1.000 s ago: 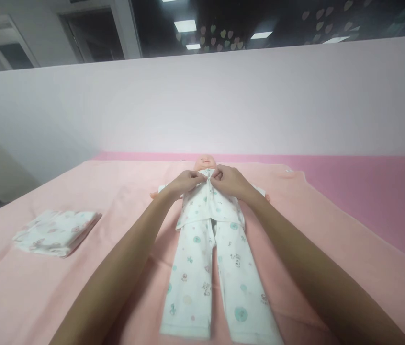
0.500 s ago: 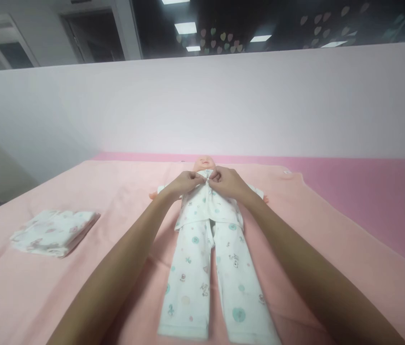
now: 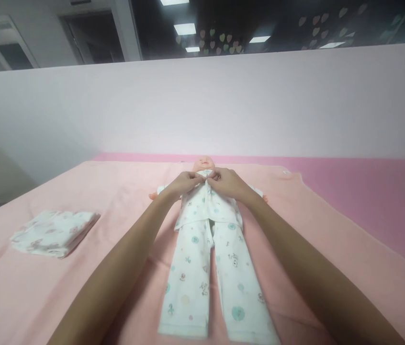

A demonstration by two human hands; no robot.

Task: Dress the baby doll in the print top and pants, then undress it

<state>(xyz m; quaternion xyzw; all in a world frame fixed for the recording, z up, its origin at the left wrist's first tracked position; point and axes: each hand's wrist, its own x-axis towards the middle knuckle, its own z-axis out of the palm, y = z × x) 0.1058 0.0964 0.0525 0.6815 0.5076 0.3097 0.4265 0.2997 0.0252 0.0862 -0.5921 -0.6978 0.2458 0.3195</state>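
A baby doll (image 3: 204, 163) lies on its back, head at the far end, dressed in a white printed shirt (image 3: 208, 208) and matching trousers (image 3: 188, 268). My left hand (image 3: 187, 182) pinches the left side of the shirt's front opening, high on the chest. From the other side, my right hand (image 3: 226, 182) grips the front edge too, with thumb and fingers together. The fingertips of both hands meet near the middle, below the collar. A small fastener shows on the front just under them. Whatever lies between the fingertips is too small to make out.
A folded white printed cloth (image 3: 55, 232) lies to the left on the pink blanket (image 3: 123, 201). Beyond the blanket, a darker pink surface (image 3: 367, 201) shows at the right. A white wall panel (image 3: 224, 105) rises behind the doll.
Both hands stay at the upper shirt front. My right fingers have shifted very slightly, and the fingertips sit closer together. The doll and folded cloth have not moved.
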